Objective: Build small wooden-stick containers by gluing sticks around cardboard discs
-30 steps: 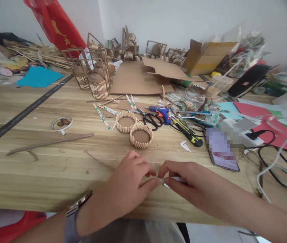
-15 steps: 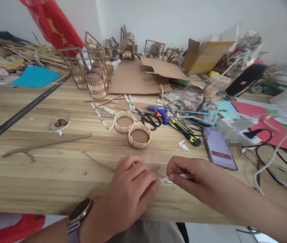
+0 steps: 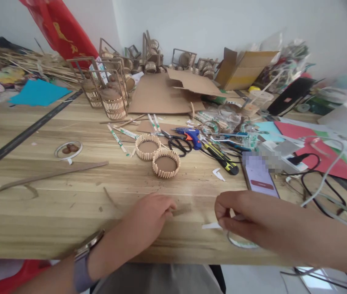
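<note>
My left hand (image 3: pixel 150 216), a watch on its wrist, is low over the front of the table. Its fingers are closed and slightly blurred at a thin brown cardboard strip (image 3: pixel 182 210), which shows on both sides of the hand. My right hand (image 3: pixel 242 214) is closed in a pinch on a roll of white double-sided tape (image 3: pixel 243 246). A short white tail points left from its fingers, and the roll's ring hangs partly hidden below them. Beyond the hands, two round trays ringed with small wooden sticks (image 3: pixel 166 164) stand side by side.
Behind the trays lie black-handled scissors (image 3: pixel 179 145), a blue glue gun (image 3: pixel 190 134) and a yellow-black cutter (image 3: pixel 222 157). A phone (image 3: pixel 260 175) and power strip (image 3: pixel 280 157) are at right. Another tape ring (image 3: pixel 80 151) surrounds brown balls at left. Cardboard (image 3: pixel 158 96) lies behind.
My hands have drawn apart. The left moved left, away from the tape's end; the right moved right with the tape, whose ring now shows beneath it. The view shifted slightly.
</note>
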Tool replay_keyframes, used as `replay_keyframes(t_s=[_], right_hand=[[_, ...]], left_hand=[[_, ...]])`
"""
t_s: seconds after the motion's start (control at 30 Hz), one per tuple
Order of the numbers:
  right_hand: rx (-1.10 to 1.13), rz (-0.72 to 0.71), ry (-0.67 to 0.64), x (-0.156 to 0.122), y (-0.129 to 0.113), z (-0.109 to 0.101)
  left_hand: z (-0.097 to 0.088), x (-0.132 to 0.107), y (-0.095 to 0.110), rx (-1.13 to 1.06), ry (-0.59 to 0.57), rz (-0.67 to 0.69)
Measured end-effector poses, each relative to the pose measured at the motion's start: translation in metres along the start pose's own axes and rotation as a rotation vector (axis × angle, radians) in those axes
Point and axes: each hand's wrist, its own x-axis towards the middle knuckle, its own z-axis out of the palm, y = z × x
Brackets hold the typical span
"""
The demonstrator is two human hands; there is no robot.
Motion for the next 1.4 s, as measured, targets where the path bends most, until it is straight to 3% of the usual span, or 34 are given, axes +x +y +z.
replay_keyframes(t_s=[0.1,0.2,0.4,0.6,0.73,1.2,1.4], right_hand=[[0.036,0.002,-0.038,0.010,0.002,0.002],[0.082,0.028,-0.106,0.024,0.002,0.006],[0.086,-0.003,-0.170,0.050,-0.006,0.014],[0.059,0.002,-0.171,0.067,-0.016,0.023],[0.047,0.006,-0.205,0.072,-0.022,0.024],[-0.020,0.032,-0.235,0.077,-0.027,0.023],[-0.056,0.045,-0.245,0.077,-0.031,0.022]], left_hand=[[-0.011,-0.001,0.003,-0.111,-0.115,-0.101],[-0.014,-0.003,0.001,-0.028,-0.154,-0.127],[-0.004,-0.009,0.001,0.134,-0.102,-0.024],[0.009,-0.017,-0.003,0.072,-0.047,0.019],[0.012,-0.019,-0.004,0.046,-0.027,0.038],[0.011,-0.020,-0.001,0.145,-0.140,0.039],[0.015,-0.022,-0.006,0.143,-0.109,0.057]])
